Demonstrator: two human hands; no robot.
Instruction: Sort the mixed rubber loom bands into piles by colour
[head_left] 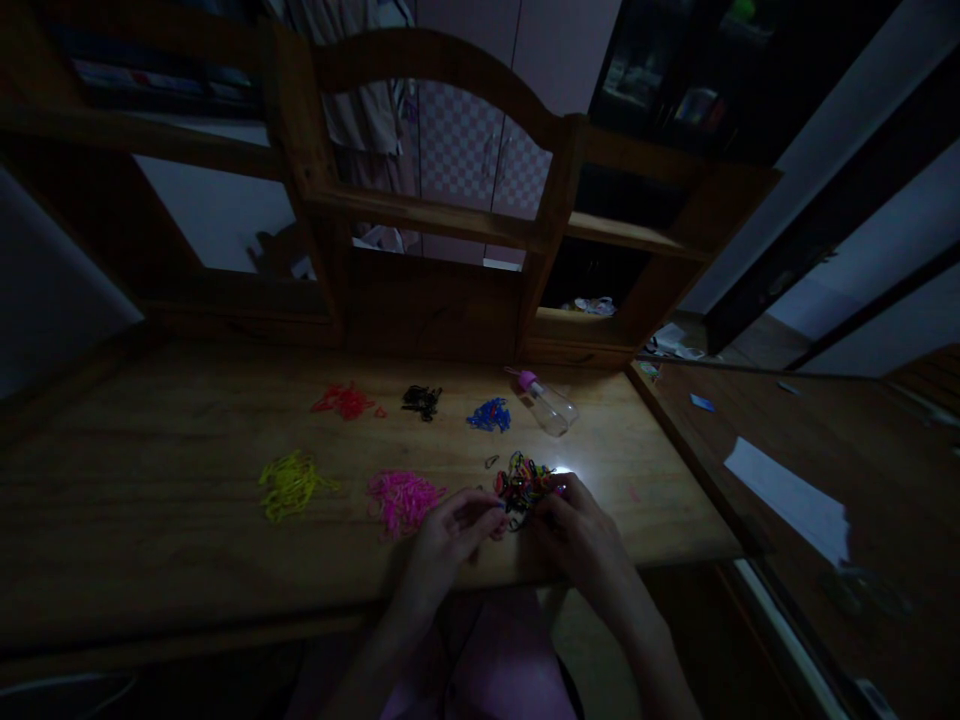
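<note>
A mixed pile [523, 482] of small loop-shaped pieces in several colours lies on the wooden desk [187, 560], between my hands. My left hand [454, 530] is at the pile's left side, thumb and fingers pinched; a dark bluish speck shows at the fingertips, too small to name. On the pile's right edge, my right hand [574, 525] has its fingers curled together, and what they hold is hidden. Sorted by colour, other heaps lie nearby: pink [405, 500], yellow [291, 485], red [343, 401], black [422, 402] and blue [490, 415]. One dark loop [491, 462] lies apart.
A clear bottle [551, 408] with a pink cap lies on its side behind the mixed pile. Wooden shelving [431, 215] rises along the desk's back edge. On a lower surface to the right are white paper [787, 500] and a small blue card [702, 402]. The light is dim.
</note>
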